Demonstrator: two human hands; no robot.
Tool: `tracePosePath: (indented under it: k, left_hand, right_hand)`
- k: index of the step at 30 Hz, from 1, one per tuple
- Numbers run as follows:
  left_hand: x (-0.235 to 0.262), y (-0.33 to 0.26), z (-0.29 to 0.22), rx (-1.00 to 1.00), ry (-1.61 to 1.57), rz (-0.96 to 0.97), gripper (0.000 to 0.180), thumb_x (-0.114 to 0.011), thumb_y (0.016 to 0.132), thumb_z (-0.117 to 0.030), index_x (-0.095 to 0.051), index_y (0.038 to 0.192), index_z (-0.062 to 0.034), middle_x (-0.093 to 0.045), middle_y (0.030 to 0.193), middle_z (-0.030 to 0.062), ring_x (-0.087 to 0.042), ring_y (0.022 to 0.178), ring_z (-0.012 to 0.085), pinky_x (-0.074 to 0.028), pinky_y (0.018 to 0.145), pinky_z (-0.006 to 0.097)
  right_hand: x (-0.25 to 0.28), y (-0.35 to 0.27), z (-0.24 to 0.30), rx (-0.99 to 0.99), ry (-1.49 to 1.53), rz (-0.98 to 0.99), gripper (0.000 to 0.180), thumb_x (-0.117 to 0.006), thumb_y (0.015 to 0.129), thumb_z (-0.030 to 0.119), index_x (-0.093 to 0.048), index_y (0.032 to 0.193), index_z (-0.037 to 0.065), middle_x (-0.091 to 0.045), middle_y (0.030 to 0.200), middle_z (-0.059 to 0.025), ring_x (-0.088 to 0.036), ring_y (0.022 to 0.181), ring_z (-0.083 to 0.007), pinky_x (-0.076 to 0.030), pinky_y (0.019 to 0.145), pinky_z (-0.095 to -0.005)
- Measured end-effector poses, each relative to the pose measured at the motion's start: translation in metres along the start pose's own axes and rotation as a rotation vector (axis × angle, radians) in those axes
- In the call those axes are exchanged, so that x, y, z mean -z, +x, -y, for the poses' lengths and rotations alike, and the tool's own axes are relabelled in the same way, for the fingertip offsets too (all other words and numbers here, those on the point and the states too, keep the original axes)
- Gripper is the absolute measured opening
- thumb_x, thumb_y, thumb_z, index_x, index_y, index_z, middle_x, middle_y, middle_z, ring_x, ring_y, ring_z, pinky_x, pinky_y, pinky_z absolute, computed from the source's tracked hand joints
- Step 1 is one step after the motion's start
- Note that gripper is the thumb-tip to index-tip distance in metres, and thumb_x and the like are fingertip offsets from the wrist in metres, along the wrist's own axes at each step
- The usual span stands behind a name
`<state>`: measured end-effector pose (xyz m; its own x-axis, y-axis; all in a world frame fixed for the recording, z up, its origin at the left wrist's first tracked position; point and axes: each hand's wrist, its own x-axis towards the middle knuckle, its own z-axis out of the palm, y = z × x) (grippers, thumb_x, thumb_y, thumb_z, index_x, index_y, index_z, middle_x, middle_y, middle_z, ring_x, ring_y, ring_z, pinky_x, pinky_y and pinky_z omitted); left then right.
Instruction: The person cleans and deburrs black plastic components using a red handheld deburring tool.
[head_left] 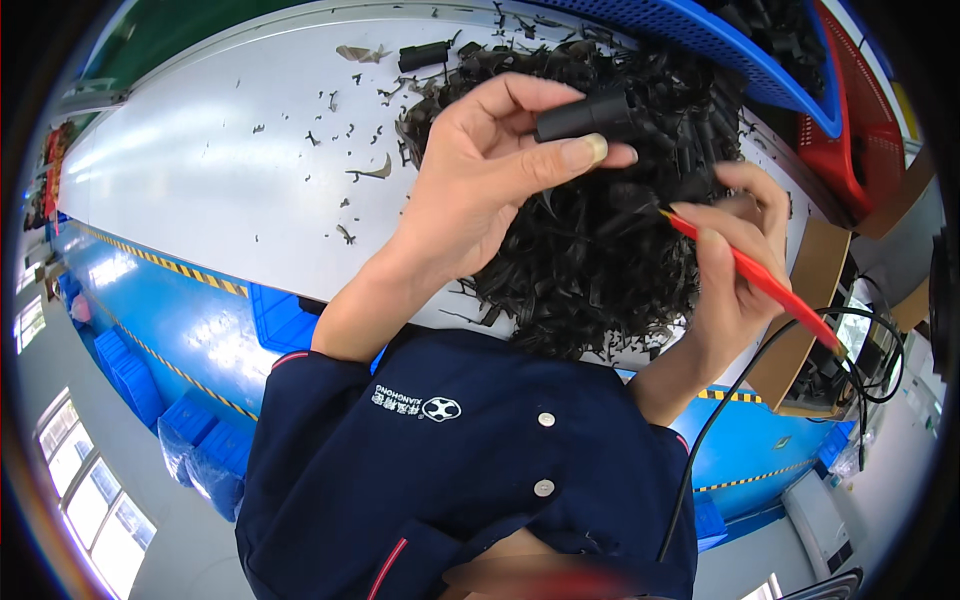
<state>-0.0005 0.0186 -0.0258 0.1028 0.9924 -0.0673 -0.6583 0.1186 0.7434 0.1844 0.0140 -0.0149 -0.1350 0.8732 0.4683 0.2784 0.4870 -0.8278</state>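
Between the thumb and fingers of my left hand (490, 165) is a black plastic tube (590, 117), held lengthwise above a large heap of black scraps (590, 250). Its right end is hard to tell from the dark heap behind it. My right hand (735, 240) grips a slim red pen-shaped tool (765, 275), its tip pointing up and left toward the heap. The tool's tip is apart from the tube. Some fingers of my right hand are hidden behind the tool and palm.
The heap lies on a white table (230, 150) dotted with small black bits. Another black tube (425, 55) lies at the far side. A blue basket (740, 50) and a red basket (850, 130) stand far right. A black cable (735, 385) loops near a cardboard box (810, 270).
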Motion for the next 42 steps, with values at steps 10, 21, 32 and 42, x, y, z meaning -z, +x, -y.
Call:
tracePosePath:
  k: [10,21,32,42]
  left_hand:
    - [-0.017,-0.020,-0.003,-0.089,0.286,0.091,0.027,-0.049,0.082,-0.006,-0.051,0.103,0.0109,-0.059,0.072,0.0163,-0.060,0.052,0.0182,-0.050,0.043,0.023]
    - [-0.022,-0.028,0.000,-0.216,0.482,0.117,0.024,-0.058,0.077,0.001,-0.056,0.099,0.0078,-0.059,0.069,0.0115,-0.054,0.047,0.0080,-0.042,0.038,0.016]
    - [-0.020,-0.031,0.004,-0.262,0.615,0.111,0.026,-0.057,0.075,0.006,-0.056,0.100,0.0080,-0.059,0.069,0.0106,-0.053,0.048,0.0070,-0.041,0.039,0.015]
    - [-0.023,-0.030,0.010,-0.367,0.747,0.071,0.023,-0.059,0.073,0.006,-0.059,0.097,0.0064,-0.059,0.066,0.0090,-0.054,0.048,0.0065,-0.041,0.039,0.015]
  right_hand:
    - [0.003,-0.013,0.010,-0.120,0.493,-0.199,0.036,-0.052,0.083,0.020,-0.051,0.095,-0.014,-0.058,0.067,-0.0233,-0.051,0.040,-0.0188,-0.041,0.037,-0.0215]
    - [-0.007,-0.015,0.022,-0.305,0.803,-0.030,0.032,-0.045,0.087,0.022,-0.056,0.087,-0.008,-0.055,0.090,-0.0283,-0.053,0.046,-0.0175,-0.038,0.038,-0.0206]
    - [-0.013,-0.019,0.026,-0.321,0.720,-0.162,0.027,-0.044,0.087,0.016,-0.055,0.085,-0.008,-0.059,0.082,-0.0229,-0.049,0.037,-0.0153,-0.034,0.032,-0.0200]
    - [-0.021,-0.022,0.030,-0.282,0.332,-0.269,0.019,-0.050,0.084,0.009,-0.055,0.084,-0.009,-0.060,0.081,-0.0201,-0.047,0.038,-0.0108,-0.032,0.033,-0.0184]
